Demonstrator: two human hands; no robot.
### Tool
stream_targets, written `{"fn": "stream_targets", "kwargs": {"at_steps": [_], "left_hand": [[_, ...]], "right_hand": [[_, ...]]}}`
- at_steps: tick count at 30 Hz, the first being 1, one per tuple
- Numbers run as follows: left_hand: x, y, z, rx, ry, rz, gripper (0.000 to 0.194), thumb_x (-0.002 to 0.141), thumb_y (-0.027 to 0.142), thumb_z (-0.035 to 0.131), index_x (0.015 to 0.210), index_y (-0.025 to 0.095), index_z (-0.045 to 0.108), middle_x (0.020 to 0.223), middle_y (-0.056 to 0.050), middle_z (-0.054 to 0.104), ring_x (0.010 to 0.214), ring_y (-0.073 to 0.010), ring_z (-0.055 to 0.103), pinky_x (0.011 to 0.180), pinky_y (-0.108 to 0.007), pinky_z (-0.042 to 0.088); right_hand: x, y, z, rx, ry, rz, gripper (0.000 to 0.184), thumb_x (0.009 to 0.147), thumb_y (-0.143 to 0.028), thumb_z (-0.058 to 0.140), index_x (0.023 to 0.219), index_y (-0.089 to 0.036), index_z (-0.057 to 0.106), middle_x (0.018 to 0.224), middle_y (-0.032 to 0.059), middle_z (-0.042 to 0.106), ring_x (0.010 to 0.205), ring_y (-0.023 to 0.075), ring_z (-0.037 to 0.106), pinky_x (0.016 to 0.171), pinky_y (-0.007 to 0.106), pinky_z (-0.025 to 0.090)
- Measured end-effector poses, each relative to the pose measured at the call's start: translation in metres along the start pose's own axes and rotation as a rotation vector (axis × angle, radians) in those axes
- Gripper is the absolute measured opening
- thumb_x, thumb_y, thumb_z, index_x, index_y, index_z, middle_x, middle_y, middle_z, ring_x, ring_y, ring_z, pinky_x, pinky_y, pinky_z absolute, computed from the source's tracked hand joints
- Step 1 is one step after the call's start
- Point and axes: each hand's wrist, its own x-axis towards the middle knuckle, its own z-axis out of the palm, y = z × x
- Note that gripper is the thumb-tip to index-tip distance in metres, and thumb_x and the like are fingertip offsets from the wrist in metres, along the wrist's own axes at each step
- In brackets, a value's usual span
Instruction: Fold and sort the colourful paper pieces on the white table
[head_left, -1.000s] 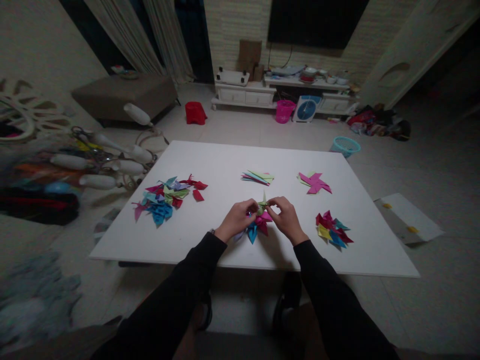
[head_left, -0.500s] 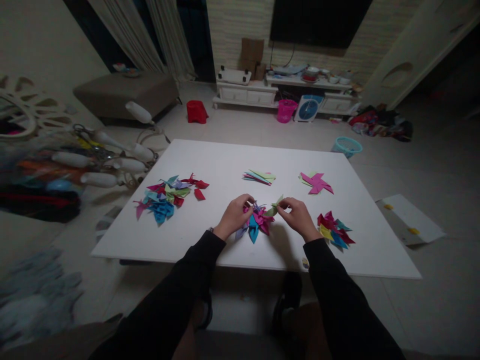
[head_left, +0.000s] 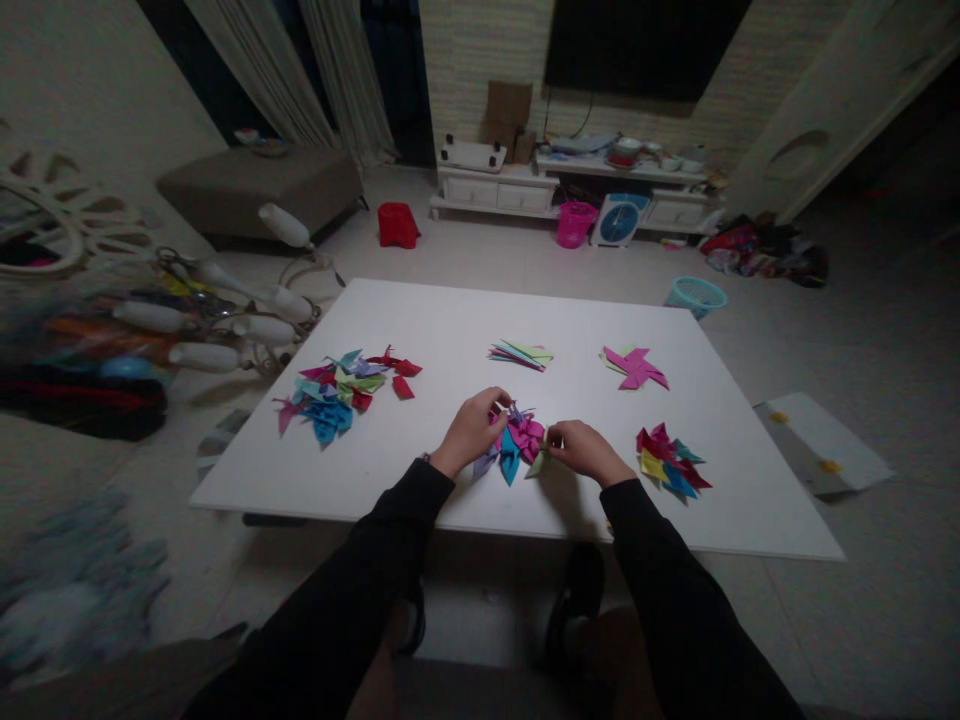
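Near the table's front, a cluster of folded paper cranes point(head_left: 526, 436) in pink, blue and lilac lies between my hands. My left hand point(head_left: 475, 428) is at the cluster's left side, its thumb and fingers curled together; whatever they pinch is too small to make out. On the other side, my right hand point(head_left: 586, 450) pinches a light green paper crane point(head_left: 538, 462) low against the cluster's right edge. A blue crane point(head_left: 509, 460) points toward me at the front of the cluster.
Folded cranes form a larger pile point(head_left: 337, 392) on the left of the white table point(head_left: 427, 320). Paper strips point(head_left: 520, 354) lie behind my hands, with a pink pinwheel-shaped stack point(head_left: 636, 368) farther right. Another colourful pile point(head_left: 670, 462) sits right of my right hand.
My right hand carried the light green crane from between both hands out to the right, then lowered it toward the cluster's right edge. My left hand stayed nearly in place.
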Motion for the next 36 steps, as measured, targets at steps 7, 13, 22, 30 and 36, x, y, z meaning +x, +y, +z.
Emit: {"fn": "stream_targets", "kwargs": {"at_steps": [7, 13, 22, 30, 36], "left_hand": [[0.002, -0.008, -0.005, 0.061, 0.019, -0.046, 0.012, 0.085, 0.016, 0.055, 0.096, 0.020, 0.060, 0.094, -0.004, 0.067, 0.081, -0.0163, 0.064, 0.075, -0.030, 0.051], [0.003, -0.059, -0.033, 0.389, 0.091, -0.343, 0.028, 0.084, 0.024, 0.057, 0.111, 0.017, 0.061, 0.114, -0.014, 0.066, 0.111, -0.0289, 0.060, 0.098, -0.045, 0.048], [-0.027, -0.128, -0.071, 0.598, -0.099, -0.678, 0.061, 0.081, 0.032, 0.058, 0.141, 0.025, 0.051, 0.166, -0.008, 0.023, 0.148, -0.0494, 0.017, 0.109, -0.067, 0.031], [-0.023, -0.143, -0.064, 0.660, -0.106, -0.613, 0.055, 0.084, 0.032, 0.053, 0.138, 0.023, 0.053, 0.161, -0.012, 0.032, 0.145, -0.0461, 0.026, 0.110, -0.061, 0.032], [-0.019, -0.132, -0.057, 0.689, -0.060, -0.595, 0.041, 0.085, 0.033, 0.053, 0.121, 0.014, 0.060, 0.140, -0.019, 0.046, 0.129, -0.0362, 0.047, 0.109, -0.047, 0.038]], "right_hand": [[0.002, 0.002, 0.002, -0.001, 0.081, 0.033, 0.009, 0.085, -0.025, 0.064, 0.091, -0.021, 0.070, 0.088, 0.0036, 0.072, 0.080, 0.0179, 0.062, 0.067, 0.027, 0.036], [0.006, 0.007, 0.003, 0.036, 0.115, 0.012, 0.015, 0.088, -0.028, 0.059, 0.093, -0.020, 0.070, 0.090, 0.0048, 0.072, 0.082, 0.0182, 0.063, 0.070, 0.027, 0.038], [0.002, 0.007, 0.000, 0.068, 0.134, 0.011, 0.015, 0.089, -0.025, 0.056, 0.091, -0.020, 0.070, 0.090, 0.0045, 0.072, 0.081, 0.0180, 0.063, 0.071, 0.028, 0.039], [0.002, 0.009, -0.002, 0.079, 0.147, -0.003, 0.014, 0.089, -0.025, 0.056, 0.088, -0.020, 0.069, 0.088, 0.0043, 0.072, 0.080, 0.0175, 0.063, 0.071, 0.028, 0.038], [-0.001, 0.009, -0.007, 0.096, 0.164, -0.017, 0.014, 0.090, -0.025, 0.056, 0.088, -0.021, 0.069, 0.088, 0.0043, 0.072, 0.080, 0.0173, 0.063, 0.072, 0.027, 0.039]]}}
